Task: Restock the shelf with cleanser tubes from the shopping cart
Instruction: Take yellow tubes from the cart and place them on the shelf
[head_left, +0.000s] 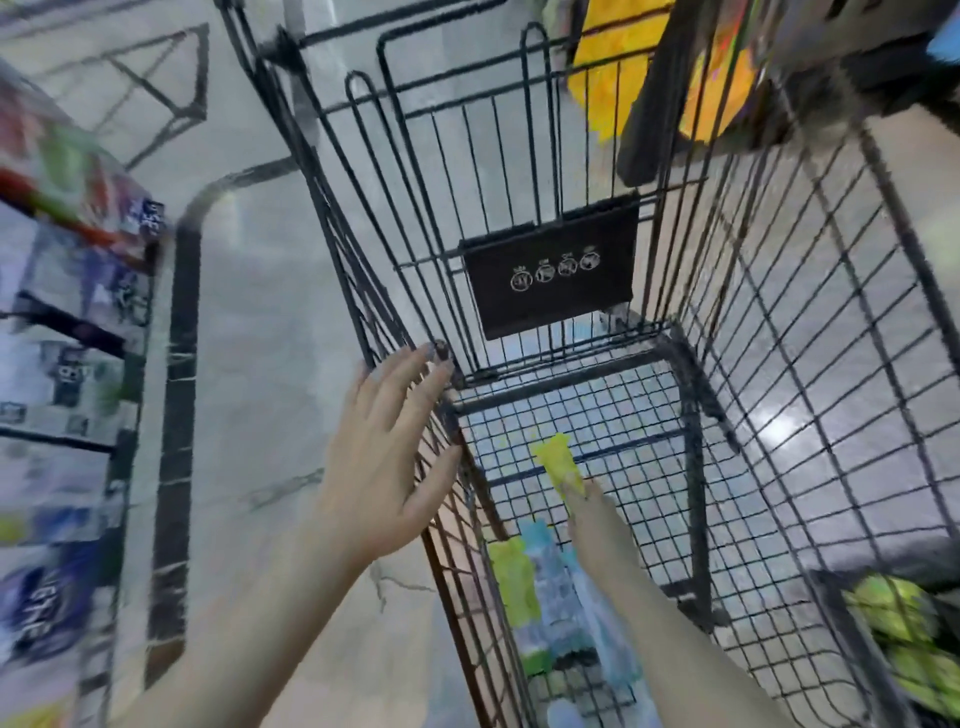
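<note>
Fingers of the left hand (387, 457) are straight and spread, their tips against the left wire wall of the shopping cart (810, 291), gripping nothing. Fingers of the right hand (597, 519) reach down inside the cart and close on the lower end of a yellow cleanser tube (558, 462); the exact grip is blurred. Below and left of those fingers, more tubes (545, 587), blue and green, lie on the cart floor. Far left of the left fingers stands the shelf (67, 322) of boxed stock.
</note>
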